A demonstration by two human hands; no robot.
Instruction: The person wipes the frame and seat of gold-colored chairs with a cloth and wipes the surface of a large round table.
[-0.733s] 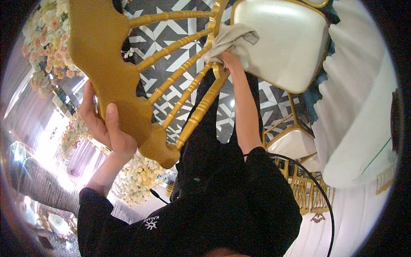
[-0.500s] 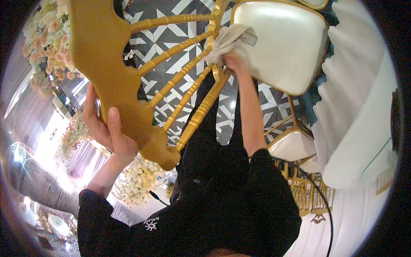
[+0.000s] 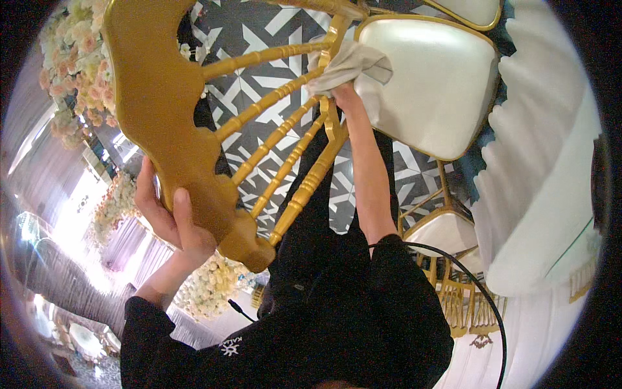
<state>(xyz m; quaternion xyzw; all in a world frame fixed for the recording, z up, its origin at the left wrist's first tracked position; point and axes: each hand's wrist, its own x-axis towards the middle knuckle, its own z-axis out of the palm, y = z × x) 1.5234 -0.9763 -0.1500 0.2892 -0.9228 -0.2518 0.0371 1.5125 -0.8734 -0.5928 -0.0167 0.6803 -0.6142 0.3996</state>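
Observation:
A gold chair (image 3: 165, 123) with a scalloped top rail and turned spindles stands in front of me, its backrest filling the upper left. My left hand (image 3: 170, 211) is wrapped round the outer edge of that top rail, thumb on the near face. In my right hand (image 3: 348, 98) is a pale grey cloth (image 3: 356, 67), bunched against the lower cross rail where the spindles end. Part of the cloth hangs over toward the white padded seat (image 3: 427, 84). The cloth hides some of the right fingers.
White draped tablecloth (image 3: 525, 129) hangs along the right. Another white-seated chair (image 3: 442, 233) is lower right, with more gold chairs (image 3: 457, 298) beyond. Pink and white flowers (image 3: 81, 71) are at left. A black cable (image 3: 483, 285) loops by my right arm. The floor (image 3: 259, 39) has a black-and-white pattern.
The chair back and my left hand appear slightly lower in the picture. My right hand has shifted a little left, and the cloth's folds have changed. The cable loop has moved up beside my right sleeve.

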